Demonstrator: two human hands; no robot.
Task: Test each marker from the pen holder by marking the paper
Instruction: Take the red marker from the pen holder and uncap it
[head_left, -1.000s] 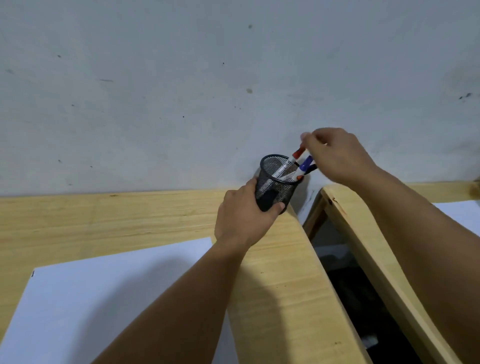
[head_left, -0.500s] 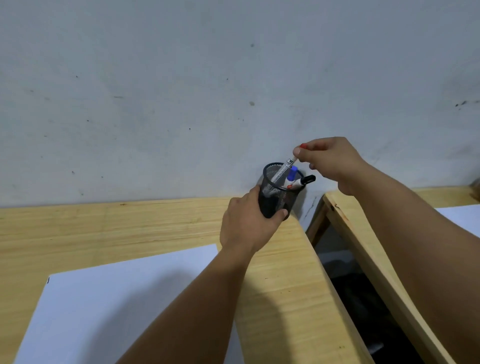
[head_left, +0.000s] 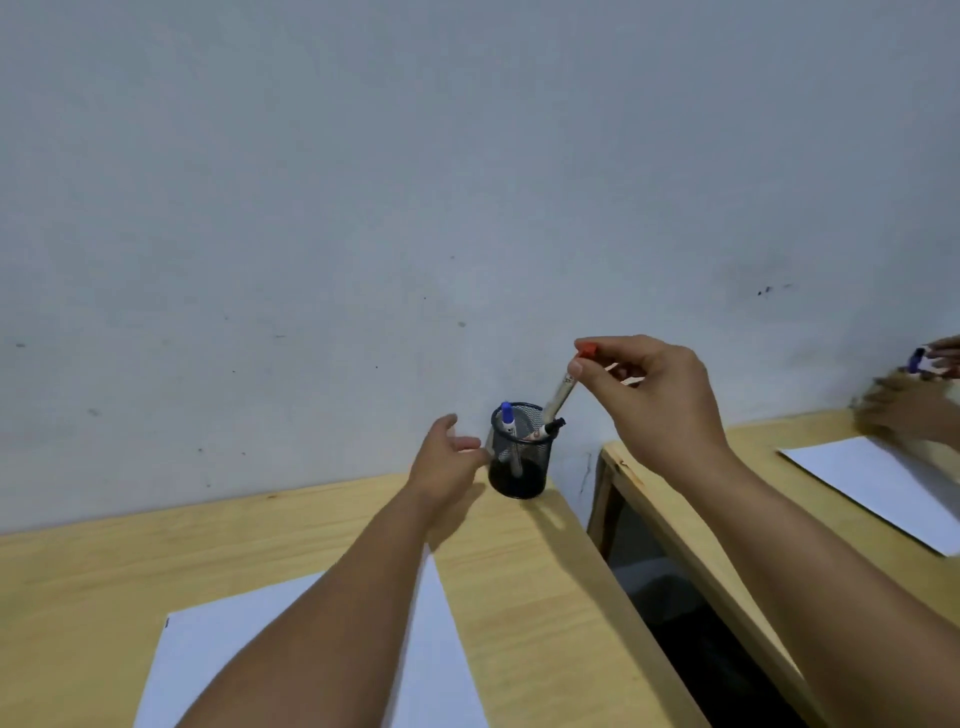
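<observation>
Here, in the head view, the right hand (head_left: 655, 395) pinches the red-capped marker (head_left: 566, 385) near its cap end between thumb and fingers. The marker slants down and to the left, and its lower end sits at or just inside the rim of the pen holder (head_left: 518, 457); whether it touches the mesh cannot be told.

The pen holder is a black mesh cup standing upright on the wooden table (head_left: 535, 597), near the table's far right corner and close to the grey wall (head_left: 415, 182). Inside it a blue-capped marker (head_left: 508, 419) stands against the left side, cap up, and a black-capped marker (head_left: 549, 428) leans over the right rim.

The left hand (head_left: 445, 462) is open, fingers loosely spread, just beside the holder's left side. Its fingertips come very near the mesh, but contact cannot be made out.

The paper (head_left: 218, 654) lies flat on the table toward the near edge, partly covered by the left forearm, well apart from the holder.

To the right, past a dark gap, stands a second wooden table (head_left: 737, 467) with another white sheet (head_left: 883, 488) on it. At the far right edge another person's hand (head_left: 914, 410), blurred, appears with a blue-capped object above it.
</observation>
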